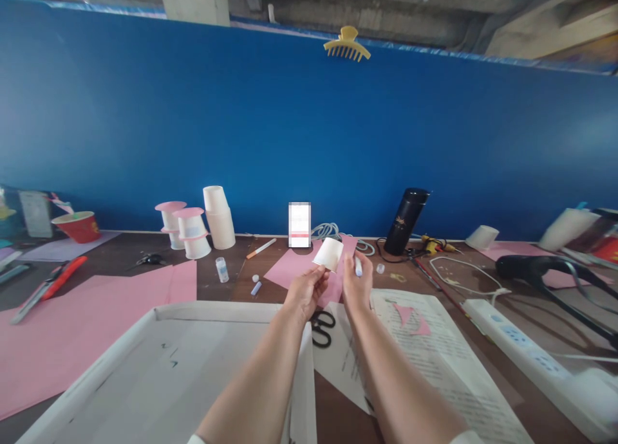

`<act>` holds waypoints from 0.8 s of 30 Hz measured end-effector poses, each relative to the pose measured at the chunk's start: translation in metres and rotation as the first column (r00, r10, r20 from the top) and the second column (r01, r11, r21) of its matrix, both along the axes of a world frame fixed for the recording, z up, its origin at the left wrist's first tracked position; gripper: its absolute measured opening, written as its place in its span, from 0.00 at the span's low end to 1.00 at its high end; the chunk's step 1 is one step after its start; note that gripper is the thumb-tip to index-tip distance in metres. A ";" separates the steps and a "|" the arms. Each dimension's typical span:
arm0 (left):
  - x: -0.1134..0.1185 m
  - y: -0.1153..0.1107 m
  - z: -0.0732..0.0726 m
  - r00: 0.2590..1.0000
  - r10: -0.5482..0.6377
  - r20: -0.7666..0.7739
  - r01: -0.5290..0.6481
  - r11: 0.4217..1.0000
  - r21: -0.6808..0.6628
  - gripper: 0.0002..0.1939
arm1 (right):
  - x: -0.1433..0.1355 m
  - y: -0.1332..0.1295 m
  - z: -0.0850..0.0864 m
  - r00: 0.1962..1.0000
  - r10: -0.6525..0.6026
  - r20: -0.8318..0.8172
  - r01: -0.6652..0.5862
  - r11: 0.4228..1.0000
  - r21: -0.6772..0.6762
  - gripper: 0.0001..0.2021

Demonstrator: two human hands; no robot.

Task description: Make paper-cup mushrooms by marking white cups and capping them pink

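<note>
In the middle of the view my left hand (308,291) holds a white paper cup (329,253) tilted, with its fingers at the lower edge. Just right of the cup, my right hand (358,280) is closed round a small pale tube (358,266), perhaps a glue stick. Behind and below both hands lies a pink paper sheet (284,268). Black-handled scissors (322,330) rest between my forearms, partly on white paper. To the left, cups joined with pink discs (192,231) stand beside a stack of white cups (220,220).
A white tray or board (203,367) fills the near left, beside pink sheets (96,315) and a red cutter (62,278). A black bottle (406,222) stands behind at right. Printed pages (444,360), a power strip (516,344) and cables lie at right.
</note>
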State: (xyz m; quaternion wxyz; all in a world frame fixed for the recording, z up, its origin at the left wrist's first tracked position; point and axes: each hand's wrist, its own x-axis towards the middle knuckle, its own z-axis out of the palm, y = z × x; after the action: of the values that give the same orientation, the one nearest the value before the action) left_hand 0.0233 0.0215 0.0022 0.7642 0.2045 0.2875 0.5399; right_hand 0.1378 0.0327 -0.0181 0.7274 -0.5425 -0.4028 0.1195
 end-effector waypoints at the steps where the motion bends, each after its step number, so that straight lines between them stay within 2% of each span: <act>1: -0.001 0.001 0.000 1.000 0.026 -0.003 -0.026 1.000 -0.002 0.03 | 0.000 -0.002 0.003 0.999 -0.036 0.007 0.036 0.999 0.011 0.25; 2: -0.001 0.002 0.000 0.999 0.046 -0.004 -0.046 0.999 -0.004 0.03 | -0.002 -0.005 0.006 0.999 -0.048 0.023 0.048 0.999 0.019 0.24; 4: -0.002 0.004 -0.001 0.997 0.075 -0.002 -0.075 0.997 -0.006 0.03 | -0.007 -0.012 0.011 0.995 0.010 0.096 -0.011 1.000 0.017 0.20; 6: -0.003 0.005 -0.002 0.995 0.098 0.006 -0.098 0.995 -0.003 0.04 | -0.013 -0.019 0.015 0.954 0.076 0.290 -0.087 0.996 0.028 0.17; 9: -0.003 0.005 -0.003 0.992 0.126 0.021 -0.127 0.992 0.004 0.04 | -0.020 -0.025 0.018 0.893 0.051 0.447 -0.097 0.992 0.082 0.14; 19: -0.001 0.006 -0.005 0.993 0.115 0.032 -0.116 0.993 0.023 0.04 | -0.019 -0.020 0.013 0.814 -0.010 0.581 -0.057 0.994 0.097 0.12; 24: -0.002 0.005 -0.003 0.991 0.130 0.034 -0.131 0.991 0.021 0.04 | -0.018 -0.019 0.012 0.805 -0.077 0.589 0.008 0.993 0.120 0.13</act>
State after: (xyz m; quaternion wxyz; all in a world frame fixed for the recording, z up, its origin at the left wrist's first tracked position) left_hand 0.0215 0.0269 -0.0009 0.7295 0.1853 0.2814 0.5952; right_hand 0.1199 0.0140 -0.0062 0.5971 -0.5202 -0.6032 -0.0946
